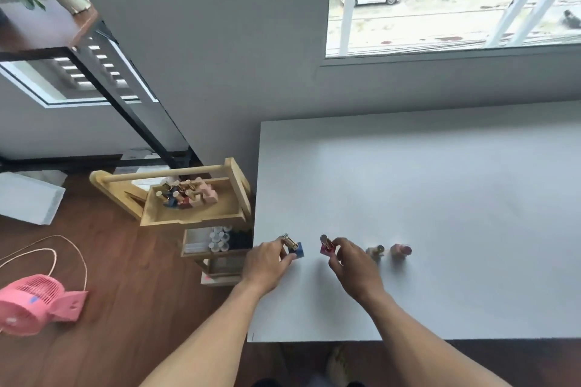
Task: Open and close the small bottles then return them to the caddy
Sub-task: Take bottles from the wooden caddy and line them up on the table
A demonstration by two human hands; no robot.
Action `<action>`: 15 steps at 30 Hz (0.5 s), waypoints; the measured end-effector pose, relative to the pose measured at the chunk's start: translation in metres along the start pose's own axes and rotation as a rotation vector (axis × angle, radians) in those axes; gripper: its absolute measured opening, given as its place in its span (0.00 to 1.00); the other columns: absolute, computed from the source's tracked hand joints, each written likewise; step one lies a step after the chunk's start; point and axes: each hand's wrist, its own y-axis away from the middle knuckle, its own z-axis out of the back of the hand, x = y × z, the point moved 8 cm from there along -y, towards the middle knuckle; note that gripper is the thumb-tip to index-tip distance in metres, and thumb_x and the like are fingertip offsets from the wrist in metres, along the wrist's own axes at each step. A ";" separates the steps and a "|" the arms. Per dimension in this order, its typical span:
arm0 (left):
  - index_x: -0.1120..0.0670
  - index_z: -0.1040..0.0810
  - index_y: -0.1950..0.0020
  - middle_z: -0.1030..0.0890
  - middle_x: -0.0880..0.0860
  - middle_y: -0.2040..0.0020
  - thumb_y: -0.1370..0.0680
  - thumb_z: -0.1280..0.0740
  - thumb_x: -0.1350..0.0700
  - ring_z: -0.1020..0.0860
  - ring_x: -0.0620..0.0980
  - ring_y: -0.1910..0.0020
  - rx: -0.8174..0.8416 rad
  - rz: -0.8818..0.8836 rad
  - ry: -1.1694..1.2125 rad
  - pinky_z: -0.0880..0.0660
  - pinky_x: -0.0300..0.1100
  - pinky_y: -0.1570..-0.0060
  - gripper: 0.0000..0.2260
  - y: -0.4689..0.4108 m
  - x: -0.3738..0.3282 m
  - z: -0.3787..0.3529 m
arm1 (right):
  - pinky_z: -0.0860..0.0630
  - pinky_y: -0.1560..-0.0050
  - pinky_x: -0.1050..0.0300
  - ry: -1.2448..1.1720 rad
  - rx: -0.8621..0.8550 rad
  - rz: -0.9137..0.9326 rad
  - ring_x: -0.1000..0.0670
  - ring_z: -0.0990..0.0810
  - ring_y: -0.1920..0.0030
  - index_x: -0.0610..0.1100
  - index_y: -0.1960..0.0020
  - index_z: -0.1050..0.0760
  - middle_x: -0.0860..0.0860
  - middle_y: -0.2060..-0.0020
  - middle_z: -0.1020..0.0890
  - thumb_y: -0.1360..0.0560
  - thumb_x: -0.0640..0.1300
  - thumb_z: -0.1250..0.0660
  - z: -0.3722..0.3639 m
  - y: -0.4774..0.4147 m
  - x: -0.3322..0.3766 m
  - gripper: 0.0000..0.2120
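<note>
My left hand (267, 262) grips a small blue bottle (298, 250) with a gold cap near the white table's left edge. Just to its right, my right hand (352, 262) pinches a small red bottle (324, 247) with a gold cap. Both bottles are at the table surface. Two more small bottles stand to the right, a pale one (375, 251) and a pink one (401, 250). The wooden caddy (195, 217) stands on the floor left of the table, and its top tray holds several small bottles (188, 195).
The white table (440, 198) stretches right and back toward a window. A lower caddy shelf (220, 242) holds white and dark containers. A pink fan (34, 303) with a cord lies on the wooden floor at left. A dark metal shelf frame stands behind the caddy.
</note>
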 end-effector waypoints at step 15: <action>0.46 0.22 0.46 0.17 0.49 0.50 0.23 0.36 0.43 0.20 0.54 0.50 -0.035 0.030 0.001 0.27 0.46 0.56 0.10 0.007 -0.025 -0.023 | 0.30 0.57 0.53 -0.055 0.020 -0.004 0.46 0.23 0.50 0.47 0.41 0.27 0.50 0.55 0.18 0.20 0.45 0.41 0.006 0.011 -0.030 0.09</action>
